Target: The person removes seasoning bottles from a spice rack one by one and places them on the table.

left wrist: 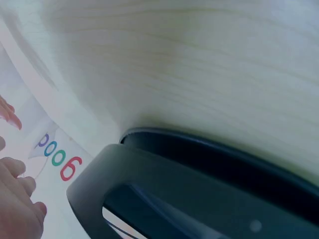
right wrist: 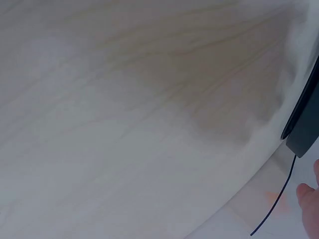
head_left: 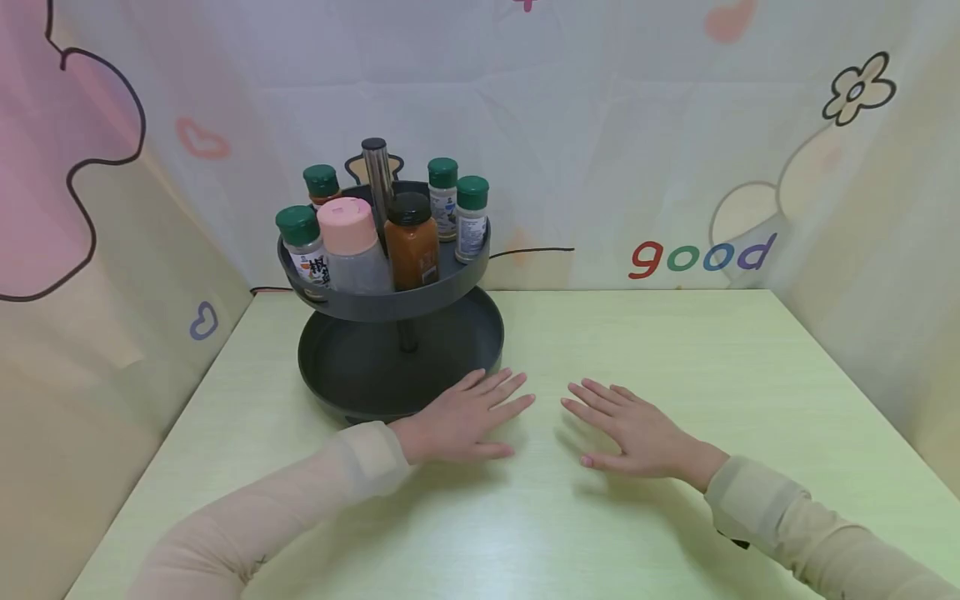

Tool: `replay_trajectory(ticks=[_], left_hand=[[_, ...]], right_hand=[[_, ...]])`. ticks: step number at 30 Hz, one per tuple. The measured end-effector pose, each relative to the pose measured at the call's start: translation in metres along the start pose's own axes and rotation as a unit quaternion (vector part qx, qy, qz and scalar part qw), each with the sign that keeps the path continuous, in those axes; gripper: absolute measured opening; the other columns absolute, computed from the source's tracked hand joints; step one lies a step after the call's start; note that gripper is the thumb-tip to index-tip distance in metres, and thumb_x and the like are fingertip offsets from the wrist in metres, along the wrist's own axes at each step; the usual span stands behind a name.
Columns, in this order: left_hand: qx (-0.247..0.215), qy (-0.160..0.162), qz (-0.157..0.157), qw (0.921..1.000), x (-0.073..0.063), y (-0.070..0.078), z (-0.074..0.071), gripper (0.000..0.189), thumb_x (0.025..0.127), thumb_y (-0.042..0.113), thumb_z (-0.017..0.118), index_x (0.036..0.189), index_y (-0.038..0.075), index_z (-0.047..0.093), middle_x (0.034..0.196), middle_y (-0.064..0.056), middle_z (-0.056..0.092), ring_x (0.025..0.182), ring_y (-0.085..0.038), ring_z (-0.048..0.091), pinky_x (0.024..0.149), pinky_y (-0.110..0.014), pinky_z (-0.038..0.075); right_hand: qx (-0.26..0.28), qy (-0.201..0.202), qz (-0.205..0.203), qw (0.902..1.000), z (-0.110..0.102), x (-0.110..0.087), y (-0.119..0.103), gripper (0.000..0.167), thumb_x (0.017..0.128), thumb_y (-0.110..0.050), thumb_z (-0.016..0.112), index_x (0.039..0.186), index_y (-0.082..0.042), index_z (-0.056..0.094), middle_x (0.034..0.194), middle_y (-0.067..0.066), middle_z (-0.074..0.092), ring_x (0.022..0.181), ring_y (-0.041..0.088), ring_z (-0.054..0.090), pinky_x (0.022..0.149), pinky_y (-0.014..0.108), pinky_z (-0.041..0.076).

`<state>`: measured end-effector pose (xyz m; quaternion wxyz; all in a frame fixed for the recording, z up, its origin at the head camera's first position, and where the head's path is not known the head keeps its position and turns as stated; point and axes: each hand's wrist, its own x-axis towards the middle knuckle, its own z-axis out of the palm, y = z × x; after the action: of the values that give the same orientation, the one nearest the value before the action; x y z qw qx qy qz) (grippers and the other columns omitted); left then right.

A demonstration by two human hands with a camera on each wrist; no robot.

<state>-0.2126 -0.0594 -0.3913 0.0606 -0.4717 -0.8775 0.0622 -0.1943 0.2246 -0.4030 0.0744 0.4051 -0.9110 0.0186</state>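
My left hand is held palm down with fingers spread, in front of the lower right rim of a dark two-tier round rack. To its right, my right hand is also palm down over the table, its fingers pointing left. Neither hand holds anything. On the rack's upper tray stand a pink-capped jar, a black-capped bottle of orange-brown contents, and several green-capped spice bottles. In the left wrist view the rack's tray edge lies close; only some fingers show in the right wrist view.
The rack stands at the left rear of the pale table. A metal post rises from its upper tray. Behind hangs a printed curtain with the word "good", and curtain also covers both sides.
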Motion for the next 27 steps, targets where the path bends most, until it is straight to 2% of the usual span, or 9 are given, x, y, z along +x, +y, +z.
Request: replay_trajectory(ticks=[7,11,15,18,22,25,27], left_hand=[[0.016,0.033,0.017,0.9992,-0.007,-0.004,-0.009,0.064,0.087,0.054,0.035,0.141,0.022,0.023,0.148,-0.003,0.018,0.136,-0.018,0.015,0.108,-0.04,0.019],[0.023,0.074,0.028,0.9966,-0.011,-0.005,-0.015,0.06,0.088,0.048,0.039,0.139,0.019,0.028,0.146,-0.003,0.023,0.135,-0.018,0.02,0.108,-0.039,0.02],[0.032,0.127,0.04,0.9906,-0.013,-0.007,-0.019,0.057,0.088,0.044,0.043,0.137,0.017,0.033,0.144,-0.004,0.029,0.133,-0.017,0.025,0.107,-0.037,0.022],[0.034,0.176,0.048,0.9826,-0.015,-0.008,-0.021,0.057,0.085,0.04,0.05,0.135,0.015,0.037,0.141,-0.005,0.035,0.131,-0.018,0.03,0.106,-0.037,0.025],[0.034,0.255,0.053,0.9648,-0.018,-0.01,-0.026,0.055,0.081,0.033,0.057,0.13,0.012,0.044,0.135,-0.006,0.043,0.128,-0.019,0.036,0.105,-0.037,0.028],[0.028,0.305,0.043,0.9509,-0.02,-0.012,-0.032,0.051,0.08,0.029,0.059,0.127,0.01,0.048,0.132,-0.007,0.047,0.126,-0.02,0.039,0.105,-0.036,0.028],[0.021,0.328,0.033,0.9439,-0.021,-0.013,-0.036,0.05,0.078,0.026,0.061,0.125,0.009,0.05,0.131,-0.007,0.048,0.126,-0.02,0.039,0.106,-0.036,0.027]], right_hand=[[-0.003,0.005,-0.008,0.9999,-0.005,0.002,0.0,0.072,0.08,-0.055,0.049,0.14,-0.02,0.027,0.143,0.006,0.03,0.132,0.026,0.028,0.102,0.048,0.028],[-0.005,0.002,-0.009,0.9999,-0.007,0.003,0.0,0.072,0.08,-0.055,0.048,0.14,-0.021,0.026,0.144,0.005,0.029,0.132,0.025,0.027,0.102,0.048,0.028],[-0.008,0.0,-0.01,0.9999,-0.011,0.005,0.0,0.073,0.08,-0.056,0.048,0.14,-0.021,0.026,0.144,0.005,0.029,0.132,0.025,0.027,0.102,0.048,0.029],[-0.008,0.0,-0.013,0.9999,-0.015,0.006,-0.001,0.073,0.08,-0.055,0.048,0.14,-0.021,0.026,0.144,0.005,0.029,0.132,0.026,0.027,0.102,0.048,0.029],[-0.008,0.0,-0.018,0.9998,-0.019,0.008,-0.002,0.073,0.081,-0.055,0.048,0.14,-0.02,0.026,0.144,0.005,0.029,0.132,0.026,0.027,0.102,0.048,0.029],[-0.009,0.003,-0.022,0.9997,-0.021,0.009,-0.003,0.072,0.081,-0.055,0.048,0.14,-0.02,0.026,0.144,0.005,0.029,0.132,0.026,0.028,0.102,0.048,0.029],[-0.011,0.005,-0.024,0.9996,-0.022,0.009,-0.004,0.072,0.081,-0.054,0.049,0.14,-0.02,0.027,0.144,0.006,0.03,0.131,0.025,0.028,0.102,0.047,0.029]])
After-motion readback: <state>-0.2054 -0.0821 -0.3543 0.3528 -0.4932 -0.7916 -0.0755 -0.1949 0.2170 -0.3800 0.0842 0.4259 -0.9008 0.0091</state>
